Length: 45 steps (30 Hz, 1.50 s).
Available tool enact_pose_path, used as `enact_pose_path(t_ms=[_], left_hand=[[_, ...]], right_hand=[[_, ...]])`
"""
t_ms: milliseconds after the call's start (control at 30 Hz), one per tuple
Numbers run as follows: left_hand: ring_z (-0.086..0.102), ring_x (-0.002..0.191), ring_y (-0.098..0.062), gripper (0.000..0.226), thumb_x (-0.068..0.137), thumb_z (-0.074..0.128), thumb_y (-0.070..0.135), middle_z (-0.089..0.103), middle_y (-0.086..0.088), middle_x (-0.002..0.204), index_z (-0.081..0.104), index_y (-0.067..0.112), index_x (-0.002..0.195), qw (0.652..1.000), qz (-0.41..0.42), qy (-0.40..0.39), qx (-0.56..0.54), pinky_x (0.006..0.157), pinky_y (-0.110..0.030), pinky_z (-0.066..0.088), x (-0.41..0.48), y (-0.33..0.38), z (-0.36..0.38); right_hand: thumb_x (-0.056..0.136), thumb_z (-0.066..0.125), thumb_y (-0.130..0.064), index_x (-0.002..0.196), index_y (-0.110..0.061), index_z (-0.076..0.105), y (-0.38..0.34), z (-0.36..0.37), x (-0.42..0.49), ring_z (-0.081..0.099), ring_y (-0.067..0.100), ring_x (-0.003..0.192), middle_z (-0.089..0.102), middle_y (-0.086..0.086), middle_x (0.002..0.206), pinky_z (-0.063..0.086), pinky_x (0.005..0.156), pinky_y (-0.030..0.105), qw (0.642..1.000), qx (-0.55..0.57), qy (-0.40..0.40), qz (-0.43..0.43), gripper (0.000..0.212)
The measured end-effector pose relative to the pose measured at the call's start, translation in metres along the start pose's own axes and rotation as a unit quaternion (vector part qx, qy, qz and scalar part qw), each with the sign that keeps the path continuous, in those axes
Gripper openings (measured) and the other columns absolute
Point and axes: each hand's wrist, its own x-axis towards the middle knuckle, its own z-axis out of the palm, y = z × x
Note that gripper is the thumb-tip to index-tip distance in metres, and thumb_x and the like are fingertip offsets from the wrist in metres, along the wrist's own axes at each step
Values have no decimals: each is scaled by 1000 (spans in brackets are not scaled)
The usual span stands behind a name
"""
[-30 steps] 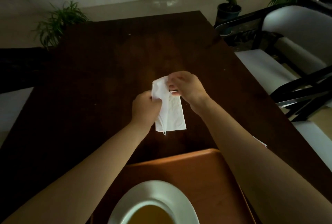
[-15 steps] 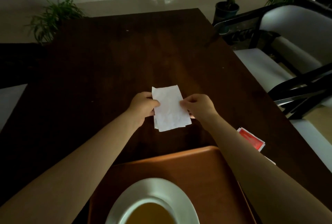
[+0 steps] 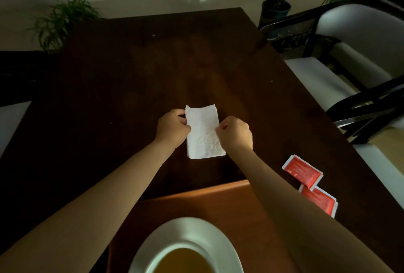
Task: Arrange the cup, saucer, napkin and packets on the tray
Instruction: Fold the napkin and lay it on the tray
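A folded white napkin (image 3: 203,132) lies flat on the dark wooden table (image 3: 131,76), just beyond the tray. My left hand (image 3: 172,128) pinches its left edge and my right hand (image 3: 236,133) pinches its right edge. The orange-brown tray (image 3: 218,202) sits at the near edge, carrying a white saucer (image 3: 188,233) with a cup of amber tea (image 3: 182,261) on it, cut off by the frame's bottom. Two red packets (image 3: 302,171) (image 3: 319,202) lie on the table to the right of the tray.
A white chair (image 3: 358,38) with black frame stands off the table's right side. Potted plants (image 3: 277,3) sit on the floor behind the table, another plant (image 3: 63,19) at the far left. The table's right edge runs close to the packets.
The napkin, held up and hanging between both hands a second ago, now lies folded flat on the table. Both hands came down to its side edges. The view shifted, revealing the red packets.
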Motion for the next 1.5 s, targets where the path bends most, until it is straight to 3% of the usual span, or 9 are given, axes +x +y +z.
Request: enact_pose_path(t_ms=[200, 467, 567, 733, 867, 1100, 1233, 1367, 1500], left_hand=[[55, 113, -23, 51, 82, 56, 1, 56, -11, 129, 45, 12, 130, 996, 57, 36, 50, 86, -26, 42, 0, -8, -4], [53, 113, -29, 69, 77, 58, -12, 45, -17, 131, 30, 7, 138, 960, -184, -51, -203, 75, -33, 53, -2, 5, -9], [59, 83, -20, 64, 76, 60, -11, 56, -11, 97, 34, 3, 133, 943, -216, -80, -238, 68, -32, 50, -3, 13, -7], [53, 69, -14, 36, 78, 62, 1, 55, -5, 79, 54, 5, 113, 954, -232, -99, -163, 56, -25, 45, -5, 10, -1], [49, 63, -13, 6, 79, 62, 5, 55, -5, 74, 59, 10, 80, 954, -241, -109, -139, 56, -25, 43, -9, 12, -1], [58, 98, -19, 26, 83, 59, 7, 62, -4, 105, 58, 13, 108, 963, -142, -116, -197, 70, -27, 45, -23, 17, -6], [63, 90, -16, 20, 84, 58, 12, 65, -2, 98, 57, 16, 104, 947, -129, -133, -262, 64, -29, 49, -44, 33, -11], [65, 83, -18, 32, 79, 63, 4, 63, -3, 93, 50, 17, 105, 954, -125, -139, -236, 55, -29, 55, -73, 51, -9], [66, 77, -16, 59, 75, 65, -3, 62, -4, 93, 42, 17, 126, 962, -139, -139, -192, 50, -24, 56, -112, 63, -3]], right_hand=[[86, 52, -14, 112, -7, 54, 6, -1, -4, 56, 30, 105, 60, 14, 114, 47, 90, 43, 999, -16, 38, -10, 27], [87, 58, -24, 117, -3, 51, -5, -5, 3, 59, 31, 103, 58, 16, 116, 51, 82, 38, 999, -7, -46, 11, 38], [84, 61, -15, 123, -5, 46, -10, -4, 8, 59, 30, 104, 57, 13, 121, 48, 72, 32, 994, 45, -77, 63, 43], [79, 55, 0, 88, -5, 57, -2, -3, 9, 53, 18, 58, 53, 3, 72, 36, 42, 22, 988, 89, -75, 99, 11], [77, 53, -1, 68, -7, 54, -2, -8, 5, 45, 14, 47, 46, 2, 56, 32, 40, 20, 985, 114, -88, 98, 11], [83, 56, -13, 85, -12, 56, 0, -31, -17, 54, 15, 68, 56, 0, 77, 45, 54, 27, 951, 294, -96, 33, 3], [82, 62, -13, 101, -8, 62, 12, -49, -28, 64, 25, 90, 67, 9, 95, 56, 80, 43, 935, 343, -79, 41, 20], [85, 61, -21, 84, -18, 63, 36, -63, -46, 61, 11, 76, 63, -4, 82, 53, 59, 24, 941, 330, -47, 50, 4], [85, 61, -24, 68, -27, 61, 60, -73, -72, 61, 10, 72, 62, -8, 74, 51, 57, 23, 953, 299, -12, 52, 18]])
